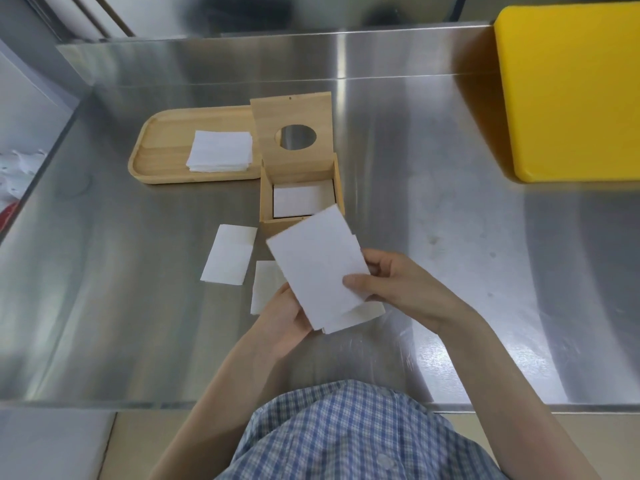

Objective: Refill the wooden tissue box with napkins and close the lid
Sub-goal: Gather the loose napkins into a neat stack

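A person stands at a shiny metal table [415,202] and holds a small stack of white napkins [317,265] with both hands. The left hand [284,320] is under the stack, with its fingers closed on the near left corner. The right hand [391,278] grips the right side, with the thumb pressed flat on top and the fingers tucked behind. The stack is tilted, and its far corner sits in front of the near wall of the wooden tissue box [268,199].

The box is just past the hands, in the middle of the table. Its lid [292,133] stands straight up at the back, and it has a round hole in it. Inside the box lies a white napkin [298,200], flat at the bottom.

To the left of the box is a wooden tray [162,147], touching or almost touching it. A pile of square napkins [220,150] rests on the tray.

Two more folded napkins lie on the table near the hands. One [228,254] is to the left of the box. The other [265,285] is partly hidden under the held stack.

A big yellow board [568,88] lies at the far right. The person wears a blue checked shirt [346,434].

No words or labels can be read on anything.
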{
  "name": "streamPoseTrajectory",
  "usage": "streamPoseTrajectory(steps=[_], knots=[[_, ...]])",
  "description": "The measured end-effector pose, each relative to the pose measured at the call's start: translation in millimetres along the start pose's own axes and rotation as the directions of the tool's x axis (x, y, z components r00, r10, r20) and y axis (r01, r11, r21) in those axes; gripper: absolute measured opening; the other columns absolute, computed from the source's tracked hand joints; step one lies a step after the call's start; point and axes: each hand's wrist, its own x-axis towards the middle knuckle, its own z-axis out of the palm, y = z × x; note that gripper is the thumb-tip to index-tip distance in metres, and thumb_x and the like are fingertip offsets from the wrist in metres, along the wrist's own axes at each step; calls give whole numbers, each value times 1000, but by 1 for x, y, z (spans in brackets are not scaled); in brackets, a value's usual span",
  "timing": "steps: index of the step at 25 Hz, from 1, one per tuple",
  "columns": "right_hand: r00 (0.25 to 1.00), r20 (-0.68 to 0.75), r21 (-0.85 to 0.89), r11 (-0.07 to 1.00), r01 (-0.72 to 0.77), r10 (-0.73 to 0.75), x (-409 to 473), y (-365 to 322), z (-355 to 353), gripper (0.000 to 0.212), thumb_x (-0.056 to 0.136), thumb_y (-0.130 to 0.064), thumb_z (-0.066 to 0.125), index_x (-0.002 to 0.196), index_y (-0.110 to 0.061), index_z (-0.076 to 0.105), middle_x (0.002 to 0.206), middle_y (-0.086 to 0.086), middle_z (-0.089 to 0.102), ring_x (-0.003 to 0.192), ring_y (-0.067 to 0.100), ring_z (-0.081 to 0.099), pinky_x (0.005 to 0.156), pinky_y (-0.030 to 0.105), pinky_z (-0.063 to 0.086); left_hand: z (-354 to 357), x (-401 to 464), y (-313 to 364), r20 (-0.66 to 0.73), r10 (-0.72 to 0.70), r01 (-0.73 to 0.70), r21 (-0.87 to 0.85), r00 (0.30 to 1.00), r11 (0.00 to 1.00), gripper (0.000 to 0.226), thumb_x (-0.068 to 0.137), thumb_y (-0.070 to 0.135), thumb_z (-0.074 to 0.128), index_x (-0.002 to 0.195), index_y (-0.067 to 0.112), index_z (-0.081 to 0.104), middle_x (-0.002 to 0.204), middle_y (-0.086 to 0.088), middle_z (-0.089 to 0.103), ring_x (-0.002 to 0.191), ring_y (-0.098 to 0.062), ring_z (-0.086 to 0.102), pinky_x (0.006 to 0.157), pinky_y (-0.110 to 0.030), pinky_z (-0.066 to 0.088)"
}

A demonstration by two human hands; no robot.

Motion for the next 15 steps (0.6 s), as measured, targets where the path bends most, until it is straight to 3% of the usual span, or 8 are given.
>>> streamPoseTrajectory(steps=[4, 8, 11, 15], knots=[[988, -128, -44, 994, -98, 91, 3, 18, 1, 17, 87, -8, 59, 100, -19, 61, 96, -5, 68, 82, 3, 64, 67, 10, 54, -2, -4, 1, -105, -29, 31, 23, 994, 999, 36, 99, 25, 30, 126, 14, 52, 134, -12, 55, 120, -28, 54, 100, -44, 46], [963, -239, -77, 987, -144, 122, 4, 27, 0, 11, 83, -8, 62, 92, -15, 61, 95, -1, 66, 84, 11, 62, 71, 18, 53, 0, -5, 3, -159, -41, 41, -2, 986, 999, 32, 98, 24, 32, 121, 15, 53, 127, -9, 58, 107, -21, 59, 91, -37, 48], [955, -272, -114, 982, -150, 115, 5, 28, 3, 14, 82, -12, 64, 78, -23, 58, 91, -3, 65, 83, 10, 61, 75, 22, 52, 3, -7, 6, -174, -32, 30, -15, 984, 999, 30, 98, 29, 30, 112, 21, 56, 114, -3, 62, 100, -18, 61, 85, -35, 49], [951, -291, -167, 973, -159, 105, 8, 28, 8, 9, 81, -13, 65, 84, -18, 59, 96, 3, 66, 90, 19, 61, 86, 35, 52, 5, -9, 7, -183, -13, 3, -52, 983, 999, 43, 97, 35, 27, 127, 13, 48, 124, -12, 58, 102, -24, 59, 92, -43, 46]])
